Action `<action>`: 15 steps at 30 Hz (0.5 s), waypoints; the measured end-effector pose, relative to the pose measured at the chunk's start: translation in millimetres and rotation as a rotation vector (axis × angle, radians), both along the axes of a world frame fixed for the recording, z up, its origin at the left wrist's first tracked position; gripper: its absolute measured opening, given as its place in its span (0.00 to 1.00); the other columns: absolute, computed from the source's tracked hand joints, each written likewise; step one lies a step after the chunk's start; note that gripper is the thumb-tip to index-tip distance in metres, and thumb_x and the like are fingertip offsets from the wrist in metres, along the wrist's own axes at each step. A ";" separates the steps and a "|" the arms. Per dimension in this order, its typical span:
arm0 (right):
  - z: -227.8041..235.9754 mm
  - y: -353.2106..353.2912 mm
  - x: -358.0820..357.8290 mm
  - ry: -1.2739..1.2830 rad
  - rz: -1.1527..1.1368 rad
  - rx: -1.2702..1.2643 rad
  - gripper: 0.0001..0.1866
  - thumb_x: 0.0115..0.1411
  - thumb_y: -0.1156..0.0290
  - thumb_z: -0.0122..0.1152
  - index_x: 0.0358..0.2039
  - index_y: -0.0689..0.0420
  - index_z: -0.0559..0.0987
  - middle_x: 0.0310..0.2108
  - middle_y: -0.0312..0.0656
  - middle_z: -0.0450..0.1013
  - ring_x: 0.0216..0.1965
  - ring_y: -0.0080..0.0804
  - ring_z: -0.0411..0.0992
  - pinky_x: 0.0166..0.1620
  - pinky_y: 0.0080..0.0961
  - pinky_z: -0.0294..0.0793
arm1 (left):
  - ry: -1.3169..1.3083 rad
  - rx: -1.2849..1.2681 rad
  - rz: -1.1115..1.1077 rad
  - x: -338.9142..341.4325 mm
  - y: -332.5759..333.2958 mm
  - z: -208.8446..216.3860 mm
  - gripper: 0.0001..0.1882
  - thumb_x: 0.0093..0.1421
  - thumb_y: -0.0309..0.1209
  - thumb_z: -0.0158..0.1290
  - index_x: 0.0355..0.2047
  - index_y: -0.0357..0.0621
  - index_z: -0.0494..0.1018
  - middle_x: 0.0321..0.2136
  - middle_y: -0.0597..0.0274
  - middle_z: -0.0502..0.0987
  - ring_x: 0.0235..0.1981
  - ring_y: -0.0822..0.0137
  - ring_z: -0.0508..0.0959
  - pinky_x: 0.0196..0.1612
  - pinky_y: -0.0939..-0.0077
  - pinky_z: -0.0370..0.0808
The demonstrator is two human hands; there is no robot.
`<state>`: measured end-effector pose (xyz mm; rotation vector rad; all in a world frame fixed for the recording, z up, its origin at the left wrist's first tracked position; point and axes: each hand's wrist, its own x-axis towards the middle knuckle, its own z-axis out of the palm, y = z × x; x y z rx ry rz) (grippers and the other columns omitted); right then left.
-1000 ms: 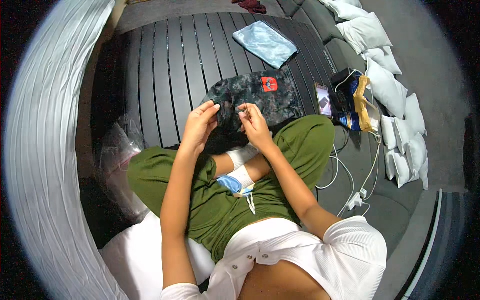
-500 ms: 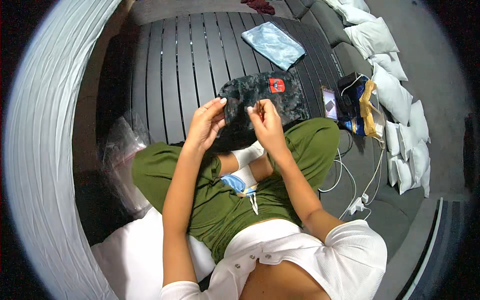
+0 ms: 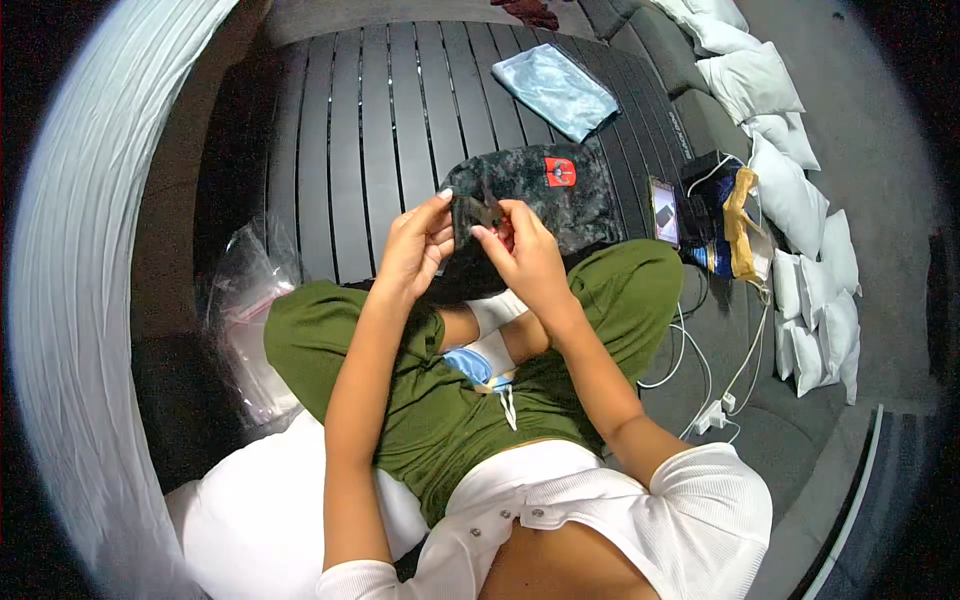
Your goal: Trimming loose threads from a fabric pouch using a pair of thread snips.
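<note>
A dark, mottled, plush-looking cloth [image 3: 520,185] with a red patch [image 3: 560,172] lies before my crossed legs, its near part dropping into shadow. My left hand [image 3: 415,245] pinches the cloth at its left edge, fingers curled and thumb on top. Close beside it, my right hand [image 3: 525,250] is closed over the cloth. A small dark pointed thing [image 3: 487,208] juts from the right fingers toward the left hand, with a hint of red inside the grip. Its kind is too blurred and covered to tell.
Farther off on the slatted black table [image 3: 345,150] lies a folded light-blue cloth [image 3: 557,90]. To the right are a lit phone [image 3: 664,212], a blue-and-yellow bag [image 3: 740,225], white cables and an adapter [image 3: 714,414]. Clear plastic bags [image 3: 255,345] rest by my left knee; white pillows [image 3: 785,185] line the sofa.
My right hand has moved slightly left and down, nearer my left hand, and the dark pointed thing now shows at its fingers. The left hand keeps its pinch on the cloth.
</note>
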<state>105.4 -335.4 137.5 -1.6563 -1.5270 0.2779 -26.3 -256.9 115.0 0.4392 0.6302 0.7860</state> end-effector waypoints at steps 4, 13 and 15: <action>1.7 -2.1 -1.6 -0.027 0.015 -0.084 0.15 0.51 0.67 0.61 0.35 0.62 0.69 0.18 0.41 0.67 0.18 0.28 0.66 0.23 0.23 0.66 | -0.058 -0.002 -0.017 -2.3 1.6 -2.2 0.13 0.58 0.35 0.49 0.18 0.50 0.62 0.15 0.78 0.58 0.14 0.84 0.54 0.16 0.89 0.53; -0.2 -2.3 -4.4 -0.012 -0.045 -0.052 0.14 0.50 0.69 0.62 0.33 0.62 0.71 0.16 0.40 0.68 0.16 0.26 0.65 0.22 0.21 0.66 | 0.040 0.063 -0.036 -0.2 -1.6 1.7 0.12 0.57 0.36 0.50 0.18 0.51 0.64 0.15 0.79 0.59 0.14 0.85 0.56 0.16 0.91 0.55; 0.4 -1.2 -4.7 -0.012 -0.038 -0.045 0.13 0.50 0.70 0.62 0.33 0.63 0.71 0.16 0.39 0.68 0.16 0.24 0.65 0.22 0.20 0.65 | 0.047 0.073 -0.035 -0.8 -1.4 0.7 0.12 0.57 0.36 0.50 0.18 0.51 0.65 0.15 0.78 0.60 0.15 0.85 0.57 0.16 0.91 0.56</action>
